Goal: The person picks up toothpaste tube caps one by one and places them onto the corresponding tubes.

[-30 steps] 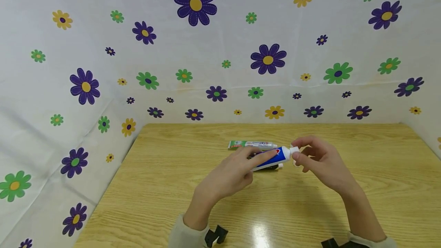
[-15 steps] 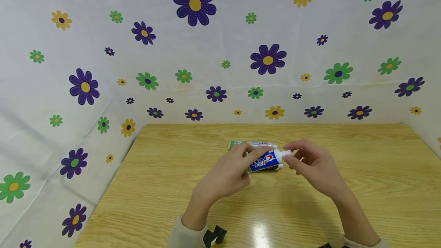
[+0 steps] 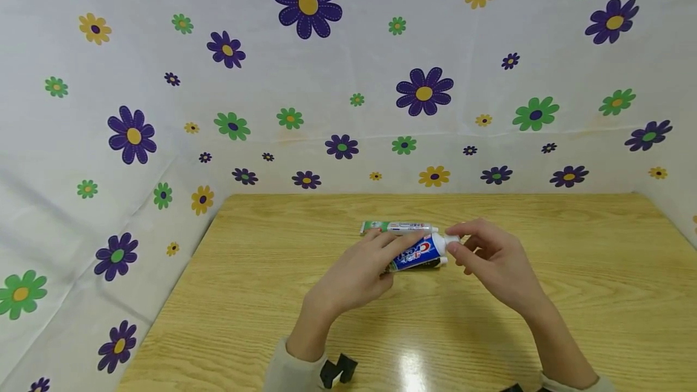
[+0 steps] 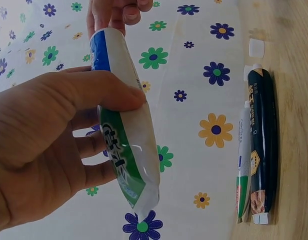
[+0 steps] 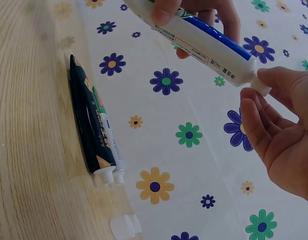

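Observation:
A blue and white Crest toothpaste tube is held off the table, its cap end pointing right. My left hand grips its body, thumb across the white side in the left wrist view; the tail end of the tube is green and white there. The fingertips and thumb of my right hand pinch the white cap at the tube's neck. Below and behind lie a black toothpaste tube and a slimmer green and white tube, side by side on the table.
White cap-like pieces lie on the wooden table beyond the nozzle ends of the two lying tubes. A white cloth with printed flowers rises behind the table and along its left side.
The Crest tube has shifted slightly left and rolled, so its printed face shows in the head view. My right hand has moved left with it, its fingers staying at the cap.

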Demonstrator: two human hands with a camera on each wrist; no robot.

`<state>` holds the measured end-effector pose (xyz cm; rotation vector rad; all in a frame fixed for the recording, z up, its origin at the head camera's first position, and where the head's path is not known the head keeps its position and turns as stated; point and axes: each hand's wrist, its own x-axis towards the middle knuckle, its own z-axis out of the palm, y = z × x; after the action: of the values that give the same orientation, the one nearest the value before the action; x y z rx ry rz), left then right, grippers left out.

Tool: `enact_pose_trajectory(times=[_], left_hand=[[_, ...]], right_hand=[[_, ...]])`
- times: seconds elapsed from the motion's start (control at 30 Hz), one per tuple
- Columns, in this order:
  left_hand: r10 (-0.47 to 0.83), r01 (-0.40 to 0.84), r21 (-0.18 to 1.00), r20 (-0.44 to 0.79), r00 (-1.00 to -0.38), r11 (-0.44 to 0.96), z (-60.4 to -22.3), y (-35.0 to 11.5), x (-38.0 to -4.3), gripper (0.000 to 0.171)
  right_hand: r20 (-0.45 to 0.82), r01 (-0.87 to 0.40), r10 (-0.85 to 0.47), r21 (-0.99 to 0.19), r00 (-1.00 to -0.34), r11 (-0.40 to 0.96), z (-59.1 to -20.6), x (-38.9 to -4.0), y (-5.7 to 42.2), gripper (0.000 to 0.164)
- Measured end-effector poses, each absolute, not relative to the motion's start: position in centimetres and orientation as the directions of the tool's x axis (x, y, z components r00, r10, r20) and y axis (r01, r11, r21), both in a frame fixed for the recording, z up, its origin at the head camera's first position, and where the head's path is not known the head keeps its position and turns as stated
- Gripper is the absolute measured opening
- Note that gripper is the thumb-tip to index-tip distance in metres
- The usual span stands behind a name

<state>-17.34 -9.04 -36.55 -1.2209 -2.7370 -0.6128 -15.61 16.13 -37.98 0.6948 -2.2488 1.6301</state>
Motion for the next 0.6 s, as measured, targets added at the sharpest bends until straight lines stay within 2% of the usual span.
enact_pose_trajectory(times=[0.27,0.6], left_hand=[[0.69,0.719,0.345,0.226,-0.687,0.603,-36.52,-9.04,-17.37,0.082],[0.703,0.735,0.285,0.222,-0.676,0.616,-36.26,-9.12,-17.24,0.081]], right_hand=[[0.489,-0.54,-0.246,-0.811,-0.837,0.226,-37.85,-15.34,16.51,0.029],[0.432,-0.496,-0.25,-0.8,-0.867,0.339,-37.61,-15.28,16.66,0.024]])
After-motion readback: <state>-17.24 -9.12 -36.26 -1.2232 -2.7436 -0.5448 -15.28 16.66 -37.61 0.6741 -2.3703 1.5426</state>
